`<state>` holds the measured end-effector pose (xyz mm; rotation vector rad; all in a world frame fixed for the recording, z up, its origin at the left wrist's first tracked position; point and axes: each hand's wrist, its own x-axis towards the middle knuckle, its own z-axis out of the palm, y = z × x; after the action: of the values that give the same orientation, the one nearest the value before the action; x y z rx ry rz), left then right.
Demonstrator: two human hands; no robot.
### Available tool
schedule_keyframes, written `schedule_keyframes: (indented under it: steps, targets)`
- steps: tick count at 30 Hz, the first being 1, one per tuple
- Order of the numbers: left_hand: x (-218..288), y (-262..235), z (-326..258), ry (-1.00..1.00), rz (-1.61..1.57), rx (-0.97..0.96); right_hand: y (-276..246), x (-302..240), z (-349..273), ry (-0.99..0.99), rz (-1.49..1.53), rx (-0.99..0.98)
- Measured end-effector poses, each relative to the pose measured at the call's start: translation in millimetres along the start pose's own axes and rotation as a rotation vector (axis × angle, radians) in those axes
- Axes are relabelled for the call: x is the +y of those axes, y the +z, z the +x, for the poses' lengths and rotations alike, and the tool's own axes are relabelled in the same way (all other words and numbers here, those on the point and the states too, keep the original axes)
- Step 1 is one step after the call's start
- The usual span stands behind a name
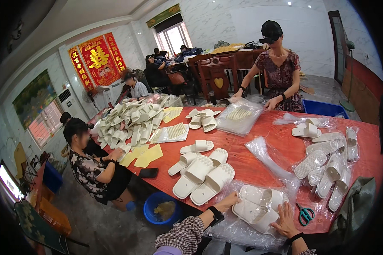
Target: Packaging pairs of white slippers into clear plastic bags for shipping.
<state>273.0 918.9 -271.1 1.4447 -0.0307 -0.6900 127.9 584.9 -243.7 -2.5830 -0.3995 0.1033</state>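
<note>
Directly in front of me, cream slippers [252, 211] lie side by side on a clear plastic bag [238, 231] at the table's near edge. My left hand [225, 202] is at their left side, fingers pinched on the bag's film beside a slipper. My right hand [286, 222] rests along the slippers' right side with its fingers spread, holding nothing. Just beyond my left hand, loose cream slippers [203, 176] are grouped on the red table [238, 155]. Teal-handled scissors [305, 214] lie to the right of my right hand.
Bagged slippers [327, 163] cover the table's right side, near dark green cloth [356, 204]. Empty clear bags [270, 163] lie ahead. A slipper heap [132, 121] and yellow sheets [149, 156] are far left. A blue basin [159, 208] stands below. Co-workers sit left; another person [276, 72] handles bags opposite.
</note>
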Motion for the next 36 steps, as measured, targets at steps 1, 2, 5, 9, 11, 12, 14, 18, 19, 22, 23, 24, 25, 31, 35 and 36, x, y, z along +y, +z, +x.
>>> schedule_keyframes:
  steps: [1, 2, 5, 9, 11, 12, 14, 18, 19, 22, 23, 24, 25, 31, 35, 36]
  targets:
    - [-7.4, -8.4, 3.7, 0.004, -0.001, 0.009, -0.3, -2.3, 2.1, -0.009, 0.007, -0.004]
    - [-14.8, -16.6, 6.6, 0.010, -0.042, -0.040, -0.3, -4.2, 4.5, -0.020, 0.007, -0.005]
    - [-2.6, 13.1, 0.2, 0.063, -0.086, -0.054, 2.1, 2.7, -1.8, 0.005, 0.001, 0.004]
    - [9.6, 29.0, -9.7, 0.158, -0.009, -0.017, 5.8, 3.1, 0.2, -0.002, 0.003, 0.004]
    - [0.8, 17.6, -7.9, 0.117, -0.017, 0.019, 6.4, -0.2, 4.3, -0.024, 0.012, 0.011]
    - [2.6, 18.8, -9.3, 0.069, -0.023, 0.038, 6.3, -0.5, 4.6, -0.010, 0.022, 0.011]
    - [3.3, 21.8, -16.5, 0.144, -0.013, 0.068, 4.4, -3.0, 3.1, 0.005, 0.029, 0.006]
    - [-5.2, -5.2, -41.1, 0.227, 0.124, 0.262, 6.6, 0.0, 1.6, 0.003, -0.018, -0.018]
    - [-0.9, -12.3, -55.0, 0.255, 0.132, 0.274, 8.7, 2.0, -0.3, -0.001, -0.049, -0.012]
    - [11.5, -29.0, -111.5, 0.247, 0.058, 0.427, 5.0, -2.6, -5.7, 0.004, -0.075, -0.014]
    - [5.1, -41.9, -127.9, 0.256, -0.038, 0.458, 4.4, -5.9, -5.5, -0.001, -0.073, -0.019]
    - [-5.5, -62.0, -143.6, 0.220, 0.059, 0.579, 3.4, -9.7, -5.1, -0.008, -0.078, -0.014]
    - [-5.6, -68.0, -158.4, 0.324, 0.003, 0.640, 2.0, -10.0, -7.2, 0.000, -0.085, -0.009]
    - [32.6, -87.9, -256.5, 0.401, -0.099, 0.870, 8.6, 2.0, -5.3, 0.018, -0.174, 0.015]
    - [59.1, -95.0, -307.6, 0.527, -0.205, 0.848, 11.0, -9.2, 10.8, -0.029, -0.191, 0.053]
    - [75.5, -83.9, -309.1, 0.576, -0.243, 0.788, 12.8, -6.0, 10.4, -0.051, -0.186, 0.081]
